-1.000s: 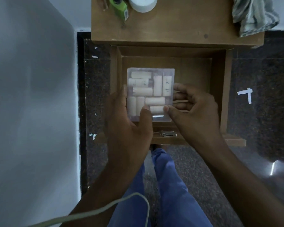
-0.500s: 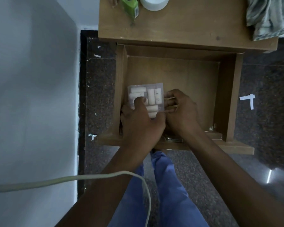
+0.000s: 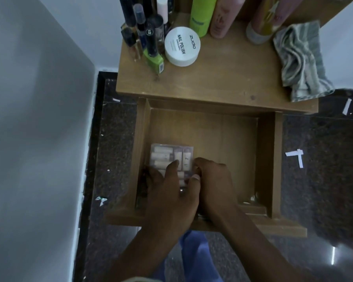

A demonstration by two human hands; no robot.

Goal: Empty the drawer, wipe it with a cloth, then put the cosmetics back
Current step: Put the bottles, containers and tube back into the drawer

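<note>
The left hand (image 3: 169, 192) lies on top of a clear plastic box of small white tubes (image 3: 171, 159), with its thumb and fingers curled over the near edges. The right hand (image 3: 212, 184) is just beside it, fingers bent in against the right side of the box, so both hands seem to hold it. The box sits in the front left corner of the open brown wooden drawer (image 3: 238, 143), touching or almost touching the left wall.

The box looks light and hard, and its smooth sides could slip. Holding it by two opposite edges looks best, kept flat so the tubes stay put.

Above the drawer, on the brown wooden table top (image 3: 222, 82), sits a round white tub (image 3: 181, 46). Its lid says "ZUDIO" and "NAIL POLISH". Beside it stand dark little nail polish bottles (image 3: 149, 33), a tall green bottle (image 3: 202, 15) and a pink bottle (image 3: 224, 17). Their words are too blurry to read. A striped grey cloth (image 3: 302, 62) lies crumpled at the right edge.
</note>
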